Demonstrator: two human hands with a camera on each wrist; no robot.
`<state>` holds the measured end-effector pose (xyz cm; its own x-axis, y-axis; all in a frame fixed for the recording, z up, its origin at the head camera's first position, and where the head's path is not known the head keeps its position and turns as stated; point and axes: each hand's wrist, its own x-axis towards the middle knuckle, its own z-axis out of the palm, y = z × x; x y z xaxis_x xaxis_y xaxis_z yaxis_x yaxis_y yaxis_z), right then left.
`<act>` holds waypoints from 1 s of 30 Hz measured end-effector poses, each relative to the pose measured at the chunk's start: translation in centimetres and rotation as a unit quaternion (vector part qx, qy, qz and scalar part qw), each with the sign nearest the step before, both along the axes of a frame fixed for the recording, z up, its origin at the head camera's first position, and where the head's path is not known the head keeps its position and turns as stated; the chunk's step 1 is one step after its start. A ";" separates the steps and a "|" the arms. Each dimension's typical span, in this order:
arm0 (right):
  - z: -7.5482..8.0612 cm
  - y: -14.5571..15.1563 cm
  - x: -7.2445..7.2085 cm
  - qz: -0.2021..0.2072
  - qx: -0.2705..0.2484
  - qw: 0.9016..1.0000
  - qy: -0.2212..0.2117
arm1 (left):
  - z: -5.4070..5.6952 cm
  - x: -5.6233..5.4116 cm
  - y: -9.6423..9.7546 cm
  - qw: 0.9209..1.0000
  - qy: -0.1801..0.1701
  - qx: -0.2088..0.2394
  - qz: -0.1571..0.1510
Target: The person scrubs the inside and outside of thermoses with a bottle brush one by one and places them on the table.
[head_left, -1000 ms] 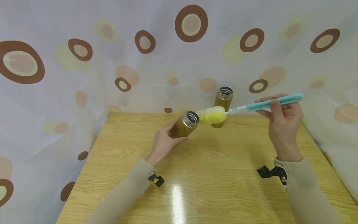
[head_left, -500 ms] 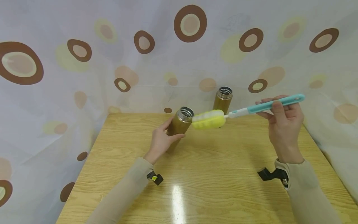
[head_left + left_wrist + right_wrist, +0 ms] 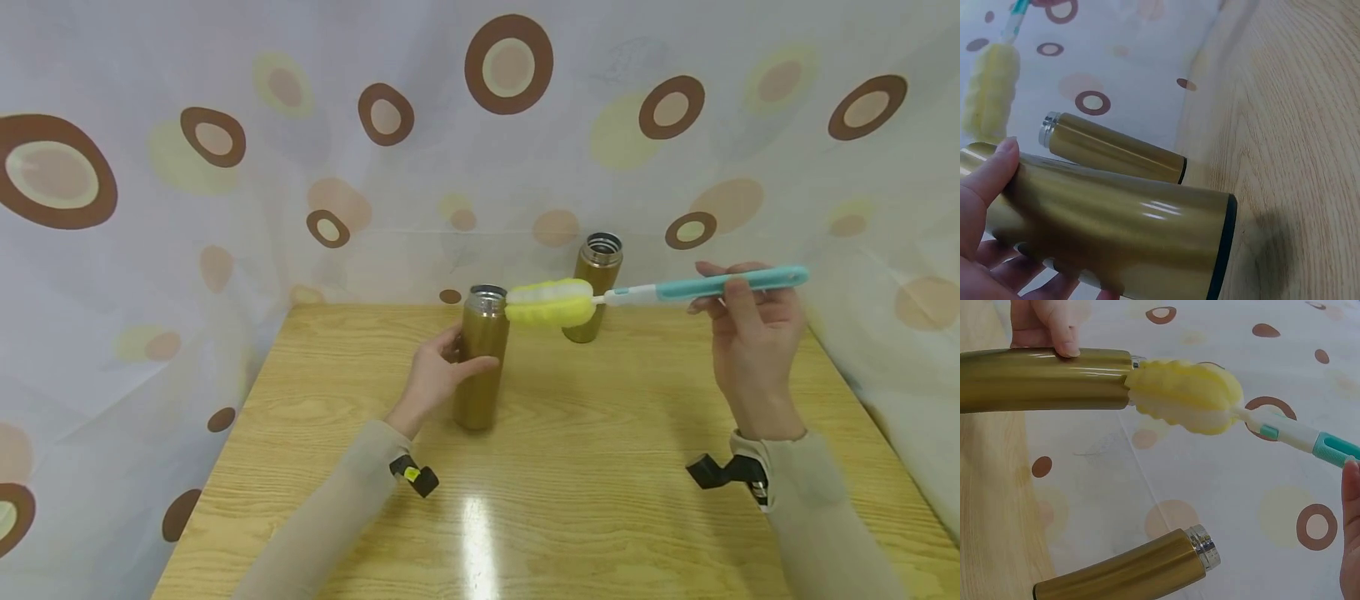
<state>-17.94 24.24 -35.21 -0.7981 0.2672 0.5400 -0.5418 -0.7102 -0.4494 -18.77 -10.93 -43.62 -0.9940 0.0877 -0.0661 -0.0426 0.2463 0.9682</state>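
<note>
Near the head frame's centre, the left hand [image 3: 435,379] grips a gold bottle [image 3: 483,342], nearly upright now but tilted a second ago. At right, the right hand [image 3: 757,342] pinches a brush [image 3: 637,293], its sponge [image 3: 550,302] partly hiding a second bottle [image 3: 599,273]. The left wrist view cuts off the gripped bottle's mouth.

Wooden table [image 3: 600,467], circle-patterned backdrop [image 3: 450,175] behind
</note>
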 end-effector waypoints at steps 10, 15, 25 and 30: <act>-0.8 -0.5 -0.1 0.056 -0.012 0.998 0.018 | -0.1 -0.3 -0.2 0.988 -0.074 0.133 -0.028; -1.1 -0.8 -0.2 0.058 -0.008 0.998 0.018 | 0.1 -0.3 0.0 0.982 -0.098 0.159 -0.028; -1.4 -1.2 -0.4 0.014 0.028 0.999 -0.036 | -0.1 -0.7 0.3 0.959 -0.117 0.253 -0.049; -1.8 -1.2 -0.5 0.011 0.036 0.998 -0.044 | -0.4 -0.7 0.1 0.950 -0.119 0.276 -0.082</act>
